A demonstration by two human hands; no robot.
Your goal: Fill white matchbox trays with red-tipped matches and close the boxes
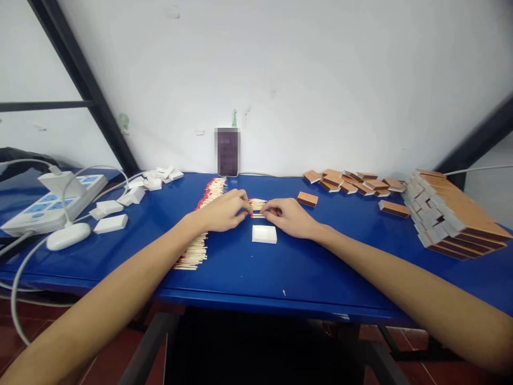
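Observation:
My left hand [225,210] and my right hand [289,216] meet at the middle of the blue table [280,272], fingers curled and pinching a small bundle of red-tipped matches [257,206] from either end. A white inner matchbox tray [264,234] lies just in front of the hands. A long row of loose matches [200,230] runs under my left wrist toward the wall.
White inner trays [132,198] lie scattered at the left by a power strip [52,203] and cables. Brown matchbox sleeves [352,184] lie at the back right, with a large stack of them [452,214] at the far right. A phone [228,152] leans on the wall.

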